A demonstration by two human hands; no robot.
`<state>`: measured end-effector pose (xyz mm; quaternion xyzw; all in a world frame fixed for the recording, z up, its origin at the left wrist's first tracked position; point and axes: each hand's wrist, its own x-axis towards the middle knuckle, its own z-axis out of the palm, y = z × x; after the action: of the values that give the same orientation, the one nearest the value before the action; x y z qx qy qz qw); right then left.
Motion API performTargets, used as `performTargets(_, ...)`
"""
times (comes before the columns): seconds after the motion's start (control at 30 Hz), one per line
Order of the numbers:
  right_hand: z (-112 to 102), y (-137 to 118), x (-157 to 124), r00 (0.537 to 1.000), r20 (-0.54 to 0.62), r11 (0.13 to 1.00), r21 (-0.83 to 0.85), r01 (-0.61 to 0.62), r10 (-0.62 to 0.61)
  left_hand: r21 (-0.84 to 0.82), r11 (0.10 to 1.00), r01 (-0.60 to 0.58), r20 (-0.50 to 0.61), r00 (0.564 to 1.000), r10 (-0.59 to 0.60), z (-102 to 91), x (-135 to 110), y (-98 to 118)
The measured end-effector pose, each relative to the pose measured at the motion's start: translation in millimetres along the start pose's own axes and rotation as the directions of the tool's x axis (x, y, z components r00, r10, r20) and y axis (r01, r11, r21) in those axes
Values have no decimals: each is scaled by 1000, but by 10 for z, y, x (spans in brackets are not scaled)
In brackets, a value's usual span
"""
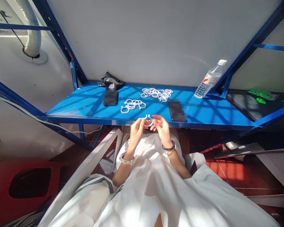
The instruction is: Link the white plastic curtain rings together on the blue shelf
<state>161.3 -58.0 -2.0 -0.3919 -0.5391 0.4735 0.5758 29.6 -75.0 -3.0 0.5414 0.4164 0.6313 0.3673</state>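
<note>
Left hand: the left hand (136, 127) pinches the left side of a white ring (148, 121) with its fingertips, fingers curled in.
Right hand: the right hand (161, 126) grips the ring's right side, so both hands are closed on the one ring and almost meet.
Ring: thin, smooth, round white plastic, held just in front of the counter's near edge and above the lap. Its flat face tilts up toward the camera, and a small nub on its rim points away toward the counter.
Wrists: a pale watch (126, 160) on the left, a dark bead bracelet (168, 147) on the right.
Clothing: loose white fabric, creased and sunlit.
Counter: the counter (85, 104) is glossy blue painted metal, crossed by striped shadows.
Small ring pile (132, 105): a loose cluster of similar white rings, lying flat just beyond the hands.
Large ring pile (157, 93): a wider tangle of rings further back.
Black bag (111, 82): crumpled shiny plastic at the back left.
Water bottle (209, 78): clear ribbed plastic with a white cap, leaning at the back right.
</note>
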Motion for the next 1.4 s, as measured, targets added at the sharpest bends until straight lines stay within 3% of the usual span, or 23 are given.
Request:
performTargets(0.17,13,-78,-64,999,5,998,25,51,-51,84,996,-18,22,1000,16,43,-48,103)
performTargets(0.5,6,-291,-199,975,-72,977,-54,204,-208,403,883,-241,114,971,212,32,-77,314)
performTargets(0.73,15,-392,-206,952,-166,966,-46,253,-257,443,836,-324,195,945,263,117,-14,447)
performTargets(1.0,38,-536,-152,913,-192,929,-168,330,-359,457,821,-341,155,940,304,196,47,601)
performTargets(1.23,152,-848,-196,839,-150,836,-284,469,-522,445,809,-383,70,916,395,180,7,871)
performTargets(1.4,225,-964,-98,846,-152,848,-248,468,-512,441,789,-428,33,886,463,205,122,1032)
